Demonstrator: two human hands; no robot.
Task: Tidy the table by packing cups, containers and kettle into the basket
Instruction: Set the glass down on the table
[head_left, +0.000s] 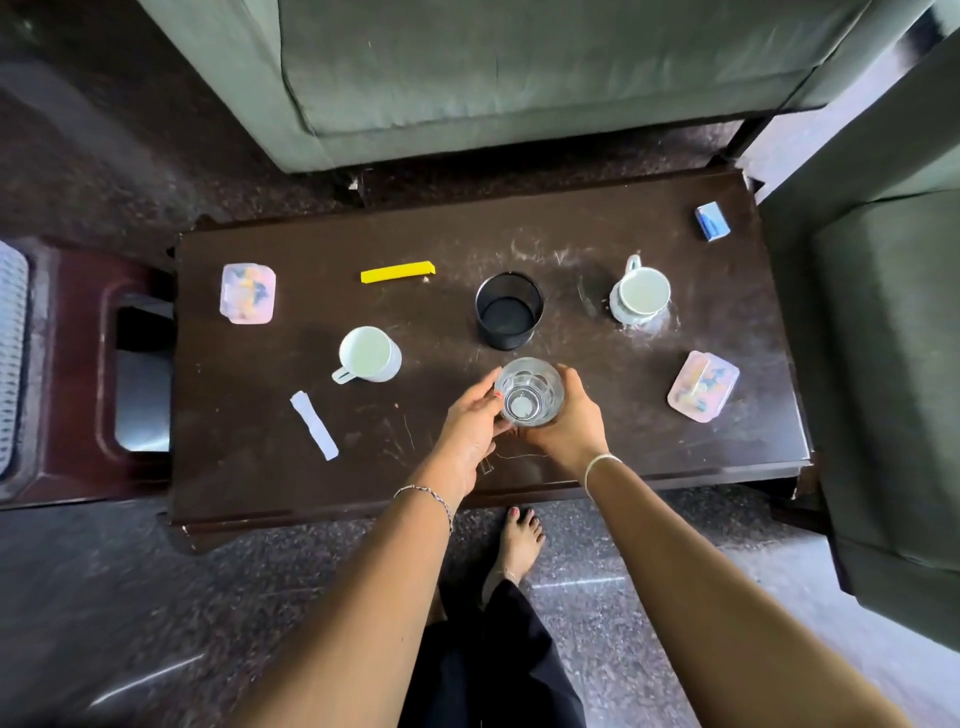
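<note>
Evidently to keep it steady for lifting, the left hand (470, 423) and right hand (569, 421) curl round the clear glass tumbler (529, 392) from either side, just on the person's side of the black mesh holder (509, 310); a white mug (366, 355) waits left of that holder.

floor (130, 597): dark speckled stone | grey sofa (519, 67) | dark wooden table (727, 457)
</note>
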